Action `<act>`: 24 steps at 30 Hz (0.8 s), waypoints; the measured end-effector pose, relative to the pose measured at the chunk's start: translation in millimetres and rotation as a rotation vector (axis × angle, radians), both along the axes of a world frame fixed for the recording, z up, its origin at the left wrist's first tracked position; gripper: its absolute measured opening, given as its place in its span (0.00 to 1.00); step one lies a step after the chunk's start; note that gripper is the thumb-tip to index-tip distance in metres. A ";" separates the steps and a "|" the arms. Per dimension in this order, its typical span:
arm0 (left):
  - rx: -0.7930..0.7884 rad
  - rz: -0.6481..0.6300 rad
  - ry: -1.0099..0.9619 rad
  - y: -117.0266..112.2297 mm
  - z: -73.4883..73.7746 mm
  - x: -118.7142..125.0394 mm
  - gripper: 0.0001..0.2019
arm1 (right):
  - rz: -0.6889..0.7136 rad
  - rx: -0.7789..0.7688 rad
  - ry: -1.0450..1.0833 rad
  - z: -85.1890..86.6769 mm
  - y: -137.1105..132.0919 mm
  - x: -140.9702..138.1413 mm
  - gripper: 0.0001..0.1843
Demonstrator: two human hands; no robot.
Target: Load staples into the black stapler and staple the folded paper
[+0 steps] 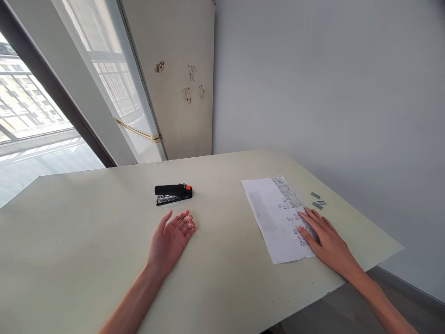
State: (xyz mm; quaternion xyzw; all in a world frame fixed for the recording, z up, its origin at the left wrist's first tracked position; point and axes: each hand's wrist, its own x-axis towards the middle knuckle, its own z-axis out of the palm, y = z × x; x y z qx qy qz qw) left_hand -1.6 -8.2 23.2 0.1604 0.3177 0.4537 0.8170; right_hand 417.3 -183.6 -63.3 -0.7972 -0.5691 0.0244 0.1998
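**Hands released on desk; sheet pinned flat**

The right hand [325, 239] lay flat, grasping nothing, on the printed paper sheet [276, 218] near the desk's [86, 222] right edge; print unreadable. The left hand [173, 239], palm up and empty, rested near the black, orange-tipped stapler [173, 193]. Staple strips [318, 201] lay beside the sheet.

Left hand [173, 239] near stapler [173, 194], right hand [325, 236] flat on paper [274, 218]

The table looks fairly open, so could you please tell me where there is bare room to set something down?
The table is bare left of the left hand and between the stapler and the printed sheet. It is crowded at the right edge, where the right hand rests on the sheet beside the staple strips.
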 end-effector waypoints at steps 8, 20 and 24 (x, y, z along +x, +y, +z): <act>0.039 -0.035 0.010 -0.2 -4.4 -1.6 0.12 | 0.125 -0.010 -0.066 -3.1 -4.9 -29.9 0.34; 0.721 -0.080 0.634 -25.1 -12.3 9.7 0.06 | 0.186 0.076 0.278 16.0 -13.8 -137.8 0.33; 0.944 -0.208 0.755 -27.4 -16.0 8.9 0.13 | 0.152 0.103 0.348 17.7 -16.2 -139.0 0.28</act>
